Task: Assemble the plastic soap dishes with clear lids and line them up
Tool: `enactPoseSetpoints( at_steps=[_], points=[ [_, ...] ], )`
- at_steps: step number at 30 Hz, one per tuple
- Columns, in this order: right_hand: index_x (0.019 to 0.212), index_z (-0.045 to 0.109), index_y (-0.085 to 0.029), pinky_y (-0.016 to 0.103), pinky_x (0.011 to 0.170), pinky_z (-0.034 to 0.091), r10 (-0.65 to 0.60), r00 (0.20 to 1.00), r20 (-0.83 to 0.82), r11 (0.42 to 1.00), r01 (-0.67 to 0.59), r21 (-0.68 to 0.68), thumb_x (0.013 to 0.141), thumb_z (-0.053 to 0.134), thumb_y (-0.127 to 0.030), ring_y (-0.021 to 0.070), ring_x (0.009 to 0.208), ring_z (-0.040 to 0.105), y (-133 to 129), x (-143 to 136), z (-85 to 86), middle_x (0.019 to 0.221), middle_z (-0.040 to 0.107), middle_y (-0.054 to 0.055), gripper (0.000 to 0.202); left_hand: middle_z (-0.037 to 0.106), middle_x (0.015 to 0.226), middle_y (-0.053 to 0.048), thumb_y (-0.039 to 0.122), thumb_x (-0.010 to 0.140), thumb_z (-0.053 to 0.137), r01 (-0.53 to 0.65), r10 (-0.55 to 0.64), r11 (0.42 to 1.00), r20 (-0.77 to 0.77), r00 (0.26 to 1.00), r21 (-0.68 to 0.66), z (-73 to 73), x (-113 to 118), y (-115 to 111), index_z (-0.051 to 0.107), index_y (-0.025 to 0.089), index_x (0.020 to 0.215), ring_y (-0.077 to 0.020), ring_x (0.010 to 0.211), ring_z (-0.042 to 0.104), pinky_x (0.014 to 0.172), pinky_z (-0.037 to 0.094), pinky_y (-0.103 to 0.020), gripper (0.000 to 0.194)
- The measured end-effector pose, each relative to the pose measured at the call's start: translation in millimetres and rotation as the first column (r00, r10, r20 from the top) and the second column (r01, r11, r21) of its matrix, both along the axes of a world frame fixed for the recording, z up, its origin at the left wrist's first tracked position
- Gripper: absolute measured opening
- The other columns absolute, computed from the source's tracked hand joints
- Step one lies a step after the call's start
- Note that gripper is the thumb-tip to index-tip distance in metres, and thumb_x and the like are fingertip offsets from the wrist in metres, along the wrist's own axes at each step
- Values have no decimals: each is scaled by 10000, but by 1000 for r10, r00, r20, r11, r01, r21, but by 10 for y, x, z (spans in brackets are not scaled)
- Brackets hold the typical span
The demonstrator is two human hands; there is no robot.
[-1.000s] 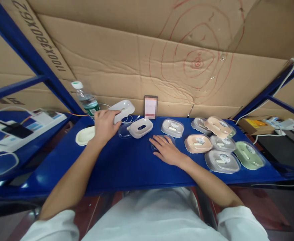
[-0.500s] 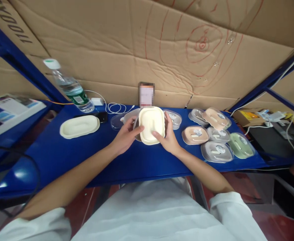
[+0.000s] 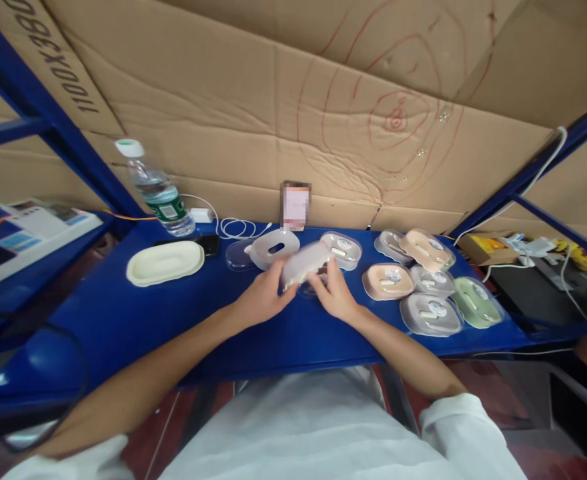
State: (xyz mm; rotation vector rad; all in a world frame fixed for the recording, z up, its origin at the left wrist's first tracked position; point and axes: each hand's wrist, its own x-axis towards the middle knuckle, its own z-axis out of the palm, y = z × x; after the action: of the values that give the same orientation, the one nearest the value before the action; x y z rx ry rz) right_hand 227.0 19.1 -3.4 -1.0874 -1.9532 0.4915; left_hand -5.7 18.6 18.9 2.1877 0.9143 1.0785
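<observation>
Above the blue table, my left hand (image 3: 266, 293) and my right hand (image 3: 336, 290) grip opposite ends of a rounded plastic box (image 3: 306, 261). It is tilted, blurred by motion, greyish and translucent on the side I see, with a paler lower edge. Partly covered by the hands, a clear piece (image 3: 312, 287) shows beneath it. Just behind my left hand lies a light grey rounded cover (image 3: 275, 249) with an oval slot, overlapping a clear lid (image 3: 239, 255). A grey lidded box (image 3: 342, 250) rests behind my right hand.
To the left lies a cream oval tray (image 3: 165, 262) beside a dark phone (image 3: 208, 245), with a water bottle (image 3: 161, 200) behind. Several lidded boxes in grey, peach (image 3: 388, 281) and green (image 3: 477, 301) crowd the right. A blurred-out screen (image 3: 295, 205) leans on the cardboard wall (image 3: 213, 120).
The box in my hands has turned from its cream face to a tilted greyish side. The slotted grey cover behind is now more exposed. The view has shifted slightly.
</observation>
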Motion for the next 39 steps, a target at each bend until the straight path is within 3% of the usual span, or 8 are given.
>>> enactPoseSetpoints(
  at_steps=[5,8,13,17,23,27,33,39],
  points=[
    [1696,402,-226,690,1311,319,72,857,510,995,-94,17,1057,655,-406,414,1638,338,-177,357,81,1762,375,191,711,601,1609,-137,-10,952,482,5,279,828,-420,864,560,72,-284,-348,653,246,1441,-299,1488,596,1185,565,-418,577],
    [1696,408,-235,761,1301,275,37,745,666,999,-10,-43,1079,632,-350,444,1659,277,-484,504,88,1764,379,179,666,695,1495,-120,26,954,462,-14,372,801,-479,795,599,-113,-475,-567,704,266,1358,-309,1391,677,1048,649,-425,528],
    [1606,521,-314,687,1288,380,0,799,602,997,43,-56,1072,659,-352,389,1625,374,-916,651,52,1612,556,128,553,703,1435,-163,193,995,491,-292,546,815,-493,678,502,-392,-739,-785,695,278,1379,-417,1277,708,966,660,-593,443],
    [1503,619,-327,603,1224,500,-62,885,461,997,80,-20,1067,674,-412,359,1503,529,-947,723,23,1468,631,126,447,656,1475,-141,446,1029,622,-211,404,889,-476,782,407,-363,-697,-835,660,274,1422,-403,1358,643,1137,582,-596,431],
    [1567,541,-303,532,1245,491,-93,987,128,994,99,-48,1158,452,-417,283,1444,586,-634,581,47,1511,627,123,434,582,1507,-142,292,1028,636,-33,141,968,-429,893,249,-320,-144,-500,686,239,1307,-355,1423,582,1201,535,-546,288],
    [1550,549,-273,532,1261,468,-23,975,222,1000,23,3,1153,458,-373,284,1476,546,-429,387,65,1526,603,144,419,532,1473,-173,296,917,787,-38,93,983,-309,946,181,-361,114,-158,623,207,1218,-370,1407,588,1173,559,-549,355],
    [1547,553,-233,633,1265,413,37,880,473,991,-94,98,1132,470,-249,338,1531,474,-303,227,122,1562,577,177,423,472,1593,-201,439,811,925,-63,71,995,-115,991,72,-385,16,143,463,246,1483,-413,1507,511,1206,507,-619,838],
    [1562,544,-267,552,1306,382,236,867,438,962,-273,22,1110,597,-372,286,1565,455,-164,333,168,1588,560,148,467,615,1534,-137,489,900,853,40,-47,999,-205,978,-35,-310,-157,193,514,287,1548,-360,1441,594,1216,497,-560,758]
  ],
)
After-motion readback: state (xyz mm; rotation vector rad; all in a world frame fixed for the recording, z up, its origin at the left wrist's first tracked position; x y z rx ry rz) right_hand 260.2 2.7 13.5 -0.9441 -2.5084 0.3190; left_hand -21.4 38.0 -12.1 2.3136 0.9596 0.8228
